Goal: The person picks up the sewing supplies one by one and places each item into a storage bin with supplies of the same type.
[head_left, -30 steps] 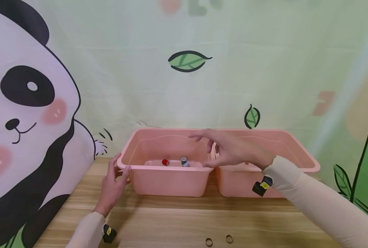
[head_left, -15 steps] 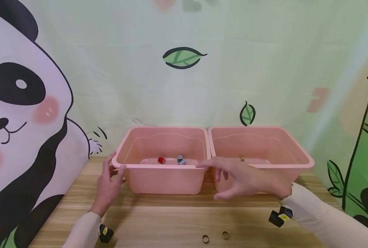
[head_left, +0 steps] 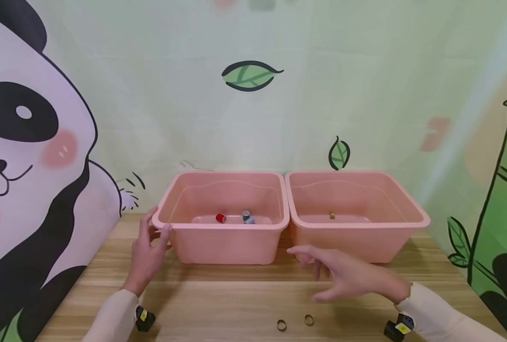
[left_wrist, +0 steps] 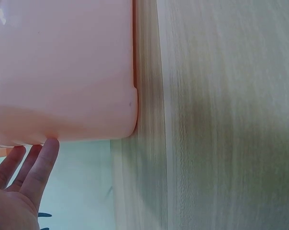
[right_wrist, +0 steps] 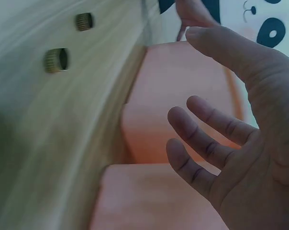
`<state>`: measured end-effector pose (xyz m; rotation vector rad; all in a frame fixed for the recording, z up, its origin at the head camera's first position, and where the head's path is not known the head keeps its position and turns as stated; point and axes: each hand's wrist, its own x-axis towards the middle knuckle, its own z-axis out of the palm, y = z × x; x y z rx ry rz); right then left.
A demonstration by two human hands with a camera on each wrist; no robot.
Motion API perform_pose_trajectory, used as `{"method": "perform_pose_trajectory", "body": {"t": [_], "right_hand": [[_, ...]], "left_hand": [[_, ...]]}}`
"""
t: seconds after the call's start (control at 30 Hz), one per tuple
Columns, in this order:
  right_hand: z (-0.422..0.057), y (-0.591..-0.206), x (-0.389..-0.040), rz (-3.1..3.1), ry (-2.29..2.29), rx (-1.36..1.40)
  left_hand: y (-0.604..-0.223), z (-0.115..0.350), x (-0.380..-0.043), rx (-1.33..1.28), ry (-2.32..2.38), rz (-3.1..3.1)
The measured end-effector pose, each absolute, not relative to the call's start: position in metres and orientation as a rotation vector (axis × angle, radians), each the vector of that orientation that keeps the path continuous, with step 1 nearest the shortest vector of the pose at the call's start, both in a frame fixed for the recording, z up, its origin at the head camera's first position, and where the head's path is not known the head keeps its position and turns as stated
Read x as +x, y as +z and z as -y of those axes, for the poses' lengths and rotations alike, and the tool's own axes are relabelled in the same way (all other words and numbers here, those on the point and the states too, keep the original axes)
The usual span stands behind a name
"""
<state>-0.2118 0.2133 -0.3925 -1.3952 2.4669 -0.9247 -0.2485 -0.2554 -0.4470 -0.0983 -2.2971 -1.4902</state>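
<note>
My left hand holds the front left corner of the left pink plastic bin, thumb at the front rim. In the left wrist view its fingers touch the bin's end wall. Over the wood table, before the right pink bin, hovers my right hand, fingers spread and holding nothing. Two brass-coloured rings lie on the table, below and left of that hand; the right wrist view shows a ribbed outer face on each ring.
Inside the left bin lie a small red cylinder, a green one and a light blue piece. One small brass-coloured piece lies in the right bin. Behind the bins hangs a panda-print cloth.
My right hand has moved from above the meeting rims of the bins, down and towards me, to the space before the right bin. My left hand stays at its corner.
</note>
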Motion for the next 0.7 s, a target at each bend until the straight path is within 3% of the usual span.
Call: {"method": "perform_pose_trajectory", "body": {"t": [0.37,0.7], "right_hand": [[-0.228,-0.436,-0.204,-2.349,-0.98,-1.232],[-0.229,-0.463,-0.205,-2.279,-0.951,-1.286]], "left_hand": [[-0.449,0.256,-0.251,-0.079,-1.474,2.303],[-0.449,0.255,-0.251,-0.084,-1.454,2.297]]}}
